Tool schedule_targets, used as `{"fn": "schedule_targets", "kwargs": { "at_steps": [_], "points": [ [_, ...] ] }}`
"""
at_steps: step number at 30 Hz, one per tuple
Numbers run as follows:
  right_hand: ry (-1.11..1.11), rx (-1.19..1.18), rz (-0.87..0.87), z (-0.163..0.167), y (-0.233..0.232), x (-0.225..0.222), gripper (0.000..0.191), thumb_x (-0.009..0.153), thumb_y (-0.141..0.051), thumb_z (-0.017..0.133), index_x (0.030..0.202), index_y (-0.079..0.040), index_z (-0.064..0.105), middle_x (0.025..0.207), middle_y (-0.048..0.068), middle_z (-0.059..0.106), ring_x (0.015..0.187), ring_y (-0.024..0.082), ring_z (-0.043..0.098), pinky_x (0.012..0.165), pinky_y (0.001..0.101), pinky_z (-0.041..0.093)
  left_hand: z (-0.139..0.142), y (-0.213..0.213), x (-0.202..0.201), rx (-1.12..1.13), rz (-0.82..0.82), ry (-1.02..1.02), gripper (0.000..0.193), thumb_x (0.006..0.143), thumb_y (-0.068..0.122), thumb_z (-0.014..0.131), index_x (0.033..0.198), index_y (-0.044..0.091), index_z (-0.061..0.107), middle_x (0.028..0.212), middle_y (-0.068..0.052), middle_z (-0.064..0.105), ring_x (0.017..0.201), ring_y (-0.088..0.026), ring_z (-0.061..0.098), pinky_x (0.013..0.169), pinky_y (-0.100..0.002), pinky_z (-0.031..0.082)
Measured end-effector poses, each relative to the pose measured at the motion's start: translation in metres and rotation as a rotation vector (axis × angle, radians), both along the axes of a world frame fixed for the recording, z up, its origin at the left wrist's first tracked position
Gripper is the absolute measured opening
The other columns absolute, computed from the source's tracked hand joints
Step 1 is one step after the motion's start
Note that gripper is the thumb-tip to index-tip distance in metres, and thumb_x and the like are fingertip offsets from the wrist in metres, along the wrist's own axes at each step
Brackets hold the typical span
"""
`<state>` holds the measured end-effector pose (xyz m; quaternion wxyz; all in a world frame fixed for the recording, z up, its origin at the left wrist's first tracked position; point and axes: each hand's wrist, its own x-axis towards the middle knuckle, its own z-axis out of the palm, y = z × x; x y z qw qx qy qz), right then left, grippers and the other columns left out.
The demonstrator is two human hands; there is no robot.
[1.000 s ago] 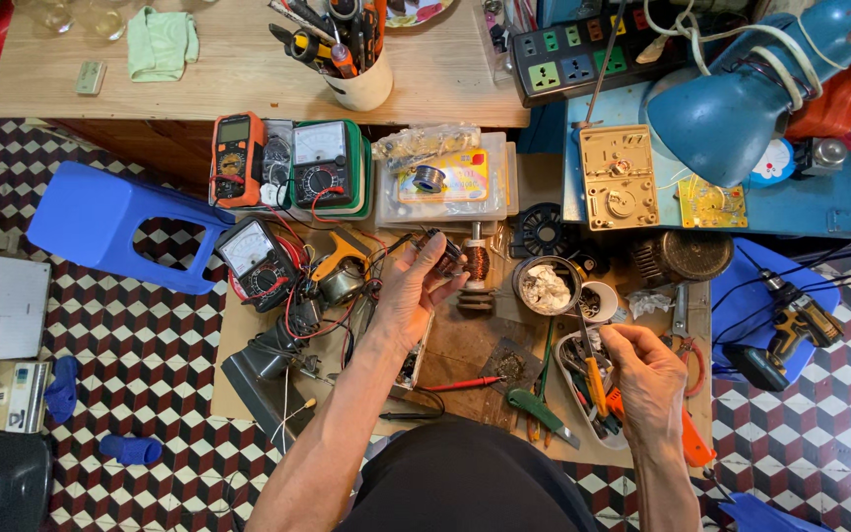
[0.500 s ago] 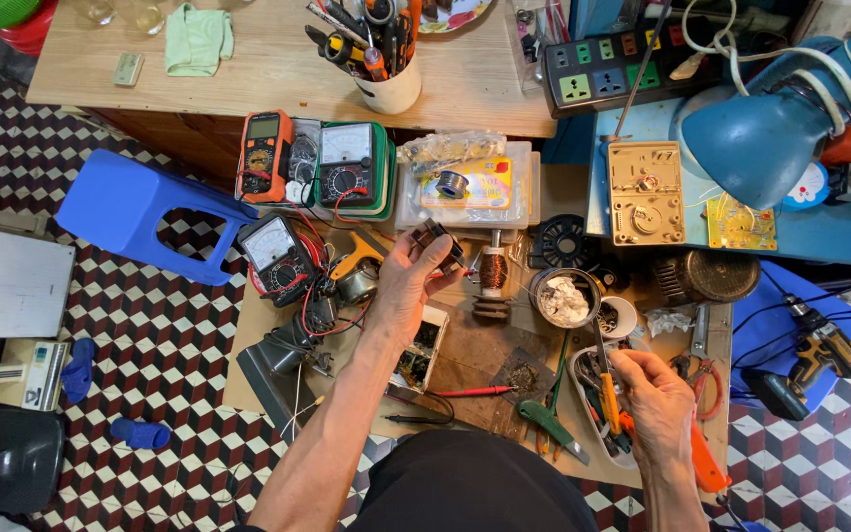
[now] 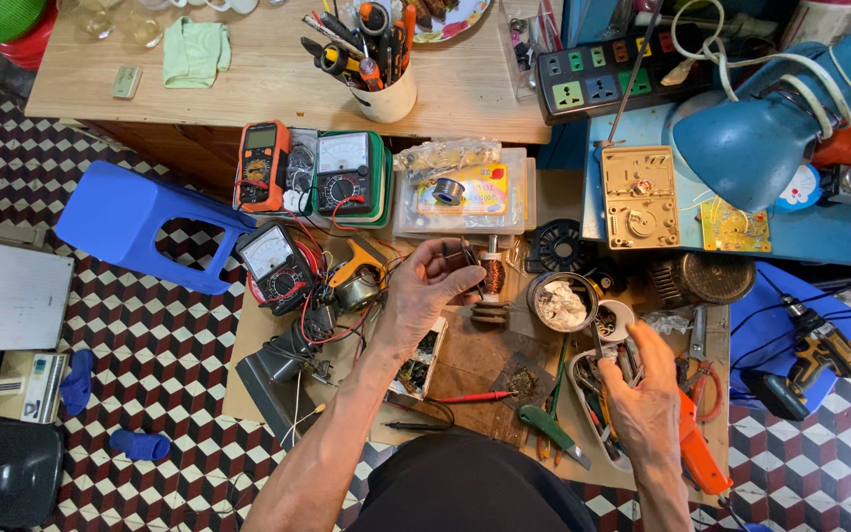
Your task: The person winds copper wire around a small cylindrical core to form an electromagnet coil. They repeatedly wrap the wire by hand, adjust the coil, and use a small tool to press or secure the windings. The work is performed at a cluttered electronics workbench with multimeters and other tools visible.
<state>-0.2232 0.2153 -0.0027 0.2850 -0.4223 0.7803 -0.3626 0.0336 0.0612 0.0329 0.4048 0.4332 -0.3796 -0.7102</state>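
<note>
My left hand (image 3: 424, 296) is raised over the middle of the low wooden board (image 3: 475, 355). Its fingertips pinch a small motor part with a copper winding (image 3: 490, 276). My right hand (image 3: 644, 394) is lower right, its fingers curled into a white tray of hand tools (image 3: 588, 394). It seems to grip a thin metal tool (image 3: 597, 343) that sticks up from the fingers. A small round bowl of white paste (image 3: 561, 301) stands between the two hands. An open circuit box (image 3: 422, 360) lies under my left wrist.
Three multimeters (image 3: 345, 177) with tangled leads lie at the left, beside a blue plastic stool (image 3: 140, 222). A blue desk lamp (image 3: 780, 128), a power strip (image 3: 593, 84) and a tool cup (image 3: 386, 94) are behind. A cordless drill (image 3: 805, 360), an orange-handled tool (image 3: 696, 448) and green pliers (image 3: 554, 429) are nearby.
My left hand stays up with the copper-wound part. My right hand has shifted a little up within the tool tray. The view has drifted slightly.
</note>
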Motion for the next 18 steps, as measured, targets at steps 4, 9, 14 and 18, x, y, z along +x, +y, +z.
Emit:
{"fn": "schedule_targets", "kwargs": {
  "at_steps": [4,9,14,18],
  "points": [
    [0.061,-0.310,0.172,0.051,-0.019,0.033,0.046,0.093,-0.011,0.067,0.139,-0.006,0.062,0.152,0.014,0.058,0.143,0.027,0.055,0.115,0.0414,0.045,0.004,0.009,-0.007,-0.071,-0.077,-0.016,0.052,0.084,0.017,0.084,0.126,-0.001,0.060,0.103,-0.007,0.074,0.086,-0.012,0.071,0.072,-0.025,0.061],
    [-0.320,0.056,0.357,0.070,-0.064,0.074,0.057,0.093,-0.020,0.071,0.145,-0.009,0.051,0.130,0.010,0.065,0.118,0.021,0.064,0.093,0.0338,0.055,0.013,0.018,-0.014,-0.121,-0.121,-0.082,0.052,0.083,0.018,0.084,0.126,-0.001,0.061,0.106,-0.008,0.074,0.091,-0.010,0.070,0.078,-0.026,0.062],
    [-0.494,0.148,0.286,0.068,-0.069,0.066,0.027,0.096,-0.024,0.066,0.112,-0.003,0.076,0.070,0.005,0.063,0.060,0.013,0.055,0.053,0.0268,0.043,0.018,0.009,0.000,-0.233,-0.198,-0.298,0.051,0.082,0.019,0.085,0.125,0.000,0.064,0.108,-0.009,0.076,0.096,-0.011,0.071,0.085,-0.025,0.060],
    [-0.651,0.002,0.094,0.051,-0.076,0.042,0.028,0.103,-0.027,0.063,0.101,-0.002,0.076,0.060,-0.002,0.046,0.053,0.008,0.035,0.048,0.0246,0.027,0.017,0.007,0.013,-0.136,-0.362,-0.216,0.052,0.081,0.018,0.085,0.126,0.001,0.063,0.111,-0.007,0.074,0.097,-0.011,0.071,0.087,-0.027,0.061]
  ]
}}
